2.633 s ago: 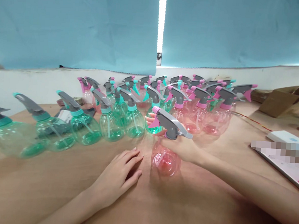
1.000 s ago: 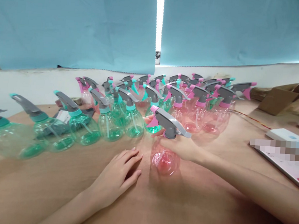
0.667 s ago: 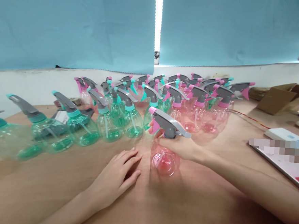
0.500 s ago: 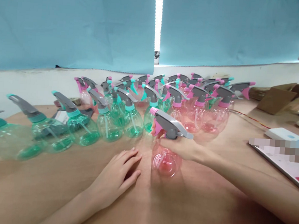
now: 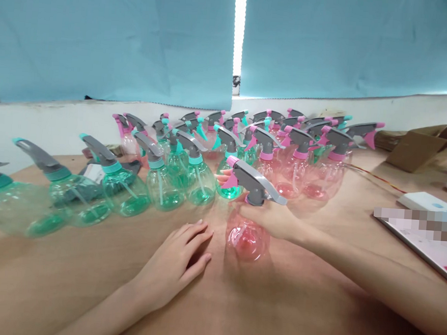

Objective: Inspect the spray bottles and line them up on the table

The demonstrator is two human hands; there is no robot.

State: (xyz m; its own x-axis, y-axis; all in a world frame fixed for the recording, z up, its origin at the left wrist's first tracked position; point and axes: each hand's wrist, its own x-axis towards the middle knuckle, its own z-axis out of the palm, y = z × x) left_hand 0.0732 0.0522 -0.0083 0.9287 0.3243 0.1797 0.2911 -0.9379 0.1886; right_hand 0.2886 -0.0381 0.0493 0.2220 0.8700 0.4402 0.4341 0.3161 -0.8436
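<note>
My right hand (image 5: 269,216) is wrapped round the neck of a clear pink spray bottle (image 5: 246,236) with a grey head and pink trigger, which stands on the brown table (image 5: 85,280); a finger rests by the trigger. My left hand (image 5: 174,263) lies flat on the table just left of that bottle, fingers stretched out, holding nothing. Behind them stand several green bottles (image 5: 167,181) with teal collars and several pink bottles (image 5: 296,170).
More green bottles (image 5: 14,206) stretch along the left. A white box and printed sheet (image 5: 426,222) lie at the right, cardboard boxes (image 5: 424,148) at the back right. Blue sheeting (image 5: 121,38) hangs over a white ledge behind.
The finger on the pink trigger squeezed it in and has let it out again. The bottle stays in place and my left hand has not moved.
</note>
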